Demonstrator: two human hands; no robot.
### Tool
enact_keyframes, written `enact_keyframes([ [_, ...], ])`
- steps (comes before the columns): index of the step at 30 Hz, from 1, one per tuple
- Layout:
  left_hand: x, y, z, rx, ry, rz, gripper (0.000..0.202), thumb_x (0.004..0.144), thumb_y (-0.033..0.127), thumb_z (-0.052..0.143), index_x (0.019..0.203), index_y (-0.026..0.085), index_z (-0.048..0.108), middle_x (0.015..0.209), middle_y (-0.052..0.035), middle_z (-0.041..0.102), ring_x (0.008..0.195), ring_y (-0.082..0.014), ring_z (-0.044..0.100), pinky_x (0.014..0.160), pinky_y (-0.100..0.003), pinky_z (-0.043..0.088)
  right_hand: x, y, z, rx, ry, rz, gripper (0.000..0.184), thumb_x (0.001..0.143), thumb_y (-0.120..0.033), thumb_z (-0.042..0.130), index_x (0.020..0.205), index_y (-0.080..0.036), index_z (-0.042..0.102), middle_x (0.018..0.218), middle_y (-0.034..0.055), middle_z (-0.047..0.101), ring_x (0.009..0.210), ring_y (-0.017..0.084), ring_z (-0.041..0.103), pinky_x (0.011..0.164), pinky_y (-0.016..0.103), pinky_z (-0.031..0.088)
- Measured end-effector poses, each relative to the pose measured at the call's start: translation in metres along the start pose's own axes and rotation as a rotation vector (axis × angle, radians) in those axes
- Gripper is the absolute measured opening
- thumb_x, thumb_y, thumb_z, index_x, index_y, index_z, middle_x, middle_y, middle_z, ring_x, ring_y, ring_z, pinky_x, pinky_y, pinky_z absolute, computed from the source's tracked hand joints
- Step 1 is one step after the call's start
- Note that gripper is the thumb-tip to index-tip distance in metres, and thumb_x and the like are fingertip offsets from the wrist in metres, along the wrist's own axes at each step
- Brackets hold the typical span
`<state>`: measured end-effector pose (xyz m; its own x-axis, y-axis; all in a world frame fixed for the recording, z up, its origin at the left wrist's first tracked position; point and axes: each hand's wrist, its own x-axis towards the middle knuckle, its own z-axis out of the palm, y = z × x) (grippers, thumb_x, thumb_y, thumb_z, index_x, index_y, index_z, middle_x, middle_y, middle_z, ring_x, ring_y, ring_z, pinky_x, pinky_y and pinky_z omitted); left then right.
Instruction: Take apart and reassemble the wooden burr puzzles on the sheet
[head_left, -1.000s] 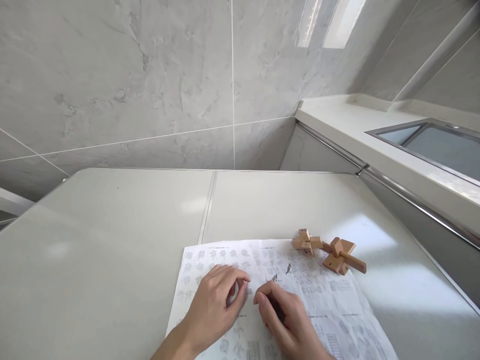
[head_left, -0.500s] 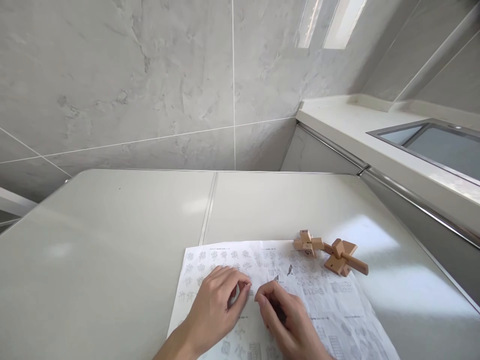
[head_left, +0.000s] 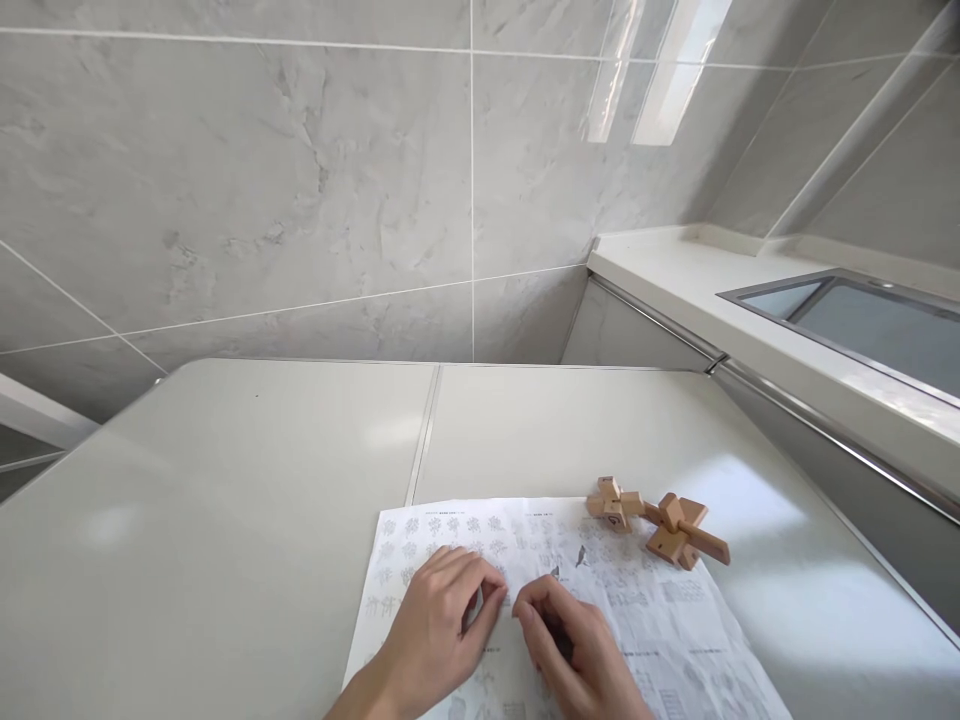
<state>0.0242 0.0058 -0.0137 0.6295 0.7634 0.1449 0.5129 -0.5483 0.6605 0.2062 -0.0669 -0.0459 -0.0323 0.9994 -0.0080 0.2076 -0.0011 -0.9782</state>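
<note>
A large printed sheet of paper (head_left: 450,530), covered in small diagrams and lines of text, lies on the table under both hands. On its left part rests my left hand (head_left: 444,625), fingers curled and thumb tip meeting the index fingertip, with no object showing in the pinch. Close beside it, my right hand (head_left: 574,640) is curled the same way, thumb against the index finger, also with nothing visible inside. The hands are a small gap apart. Beyond the right hand, at the sheet's upper right, sit a small wooden burr puzzle (head_left: 613,503) and a larger wooden interlocking puzzle (head_left: 681,532).
The pale table (head_left: 225,530) has a seam (head_left: 424,435) running away from me. A grey tiled wall (head_left: 337,180) stands behind it. To the right is a white counter (head_left: 660,260) with an inset sink (head_left: 877,320) and a metal-edged cabinet front.
The camera view has tilted up slightly, so the table and paper appear lower. Both hands keep the same curled pose, and the wooden puzzles stay in place.
</note>
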Motion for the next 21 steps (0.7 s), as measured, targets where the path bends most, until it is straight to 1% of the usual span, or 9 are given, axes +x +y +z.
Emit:
enact_keyframes([
  [10,-0.002,0.0,0.001,-0.001,0.024,-0.018,0.02,0.107,0.024,0.053,0.087,0.024,0.058,0.076,0.0015,0.065,0.07,-0.0176,0.057,0.073,-0.033,0.046,0.001,0.004,-0.002,0.032,0.017,0.001,0.04,0.111,-0.054,0.045,0.084,-0.024,0.05,0.061,-0.0068,0.045,0.055,0.014,0.04,0.055,0.028,0.03],
  [16,-0.002,0.002,0.001,0.026,0.044,-0.038,0.02,0.104,0.024,0.053,0.084,0.024,0.056,0.074,0.0018,0.063,0.069,-0.0175,0.057,0.072,-0.032,0.048,0.0,0.003,-0.007,0.06,-0.027,0.015,0.04,0.112,-0.053,0.044,0.083,-0.024,0.049,0.06,-0.0063,0.047,0.054,0.014,0.04,0.053,0.027,0.031],
  [21,-0.002,0.003,0.003,0.039,0.051,-0.043,0.018,0.101,0.021,0.053,0.083,0.024,0.055,0.074,0.0022,0.062,0.069,-0.0173,0.058,0.07,-0.031,0.048,0.001,0.002,-0.011,0.063,0.049,0.011,0.044,0.109,-0.058,0.046,0.081,-0.025,0.047,0.057,-0.0074,0.043,0.051,0.013,0.035,0.05,0.027,0.027],
])
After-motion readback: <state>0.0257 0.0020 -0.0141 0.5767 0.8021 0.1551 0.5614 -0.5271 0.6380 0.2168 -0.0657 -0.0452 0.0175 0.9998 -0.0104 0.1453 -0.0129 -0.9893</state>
